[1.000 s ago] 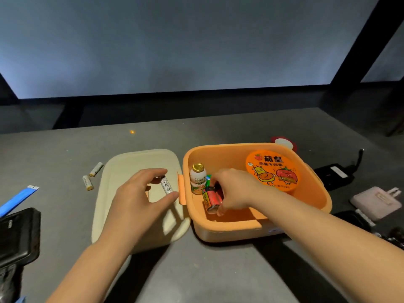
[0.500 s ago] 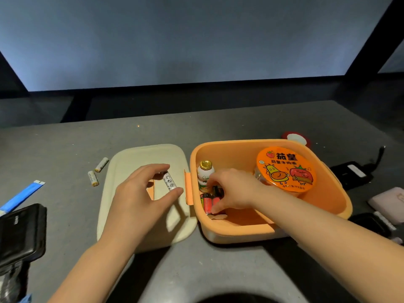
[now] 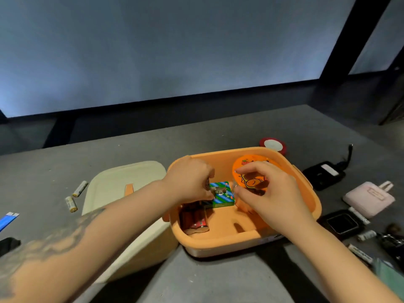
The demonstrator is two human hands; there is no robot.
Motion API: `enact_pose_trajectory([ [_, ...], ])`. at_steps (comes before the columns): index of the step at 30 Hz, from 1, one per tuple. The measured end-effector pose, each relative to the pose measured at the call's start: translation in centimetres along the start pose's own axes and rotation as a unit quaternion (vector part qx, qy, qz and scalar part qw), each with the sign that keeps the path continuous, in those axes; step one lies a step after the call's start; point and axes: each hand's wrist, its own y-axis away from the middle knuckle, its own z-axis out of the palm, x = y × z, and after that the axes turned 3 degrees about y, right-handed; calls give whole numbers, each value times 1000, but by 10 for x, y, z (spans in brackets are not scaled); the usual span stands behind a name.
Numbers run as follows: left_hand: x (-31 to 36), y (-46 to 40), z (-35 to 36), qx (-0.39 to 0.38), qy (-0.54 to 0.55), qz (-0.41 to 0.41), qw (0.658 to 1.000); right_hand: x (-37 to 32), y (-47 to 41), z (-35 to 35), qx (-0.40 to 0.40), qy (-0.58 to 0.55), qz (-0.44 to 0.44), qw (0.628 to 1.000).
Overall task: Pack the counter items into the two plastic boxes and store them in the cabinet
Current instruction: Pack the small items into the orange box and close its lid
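Both hands now in the orange box: left grip pinches something unclear, right grip loose.

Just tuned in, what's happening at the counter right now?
A person is packing the orange box. Both hands are inside it: the left hand holds a small battery above the green packet, and the right hand hovers in front of the orange round lid. Red batteries already lie inside. Two batteries remain on the counter beside the cream lid.

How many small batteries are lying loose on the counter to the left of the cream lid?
2. One battery lies nearer the lid, the other battery just in front of it. More cylinders lie right of the orange box, blurred; the hands may hide others.
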Motion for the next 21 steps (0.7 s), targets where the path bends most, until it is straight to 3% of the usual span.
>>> enact_pose_trajectory([
  [5, -3, -25, 19, -152, -163, 44, 974, 3, 13, 4, -27, 10, 0, 1000],
  [10, -12, -23, 33, -155, -147, 16, 977, 6, 7, 8, -46, 6, 4, 999],
  [14, -13, -9, 18, -75, -92, -10, 993, 0, -2, 17, -58, 12, -1, 998],
  [17, -12, 24, -1, 38, 16, -72, 997, -10, -5, 25, -70, 18, -15, 997],
  [21, -13, 102, -15, 203, 156, -181, 949, -35, -8, 39, -77, 11, -52, 996],
])
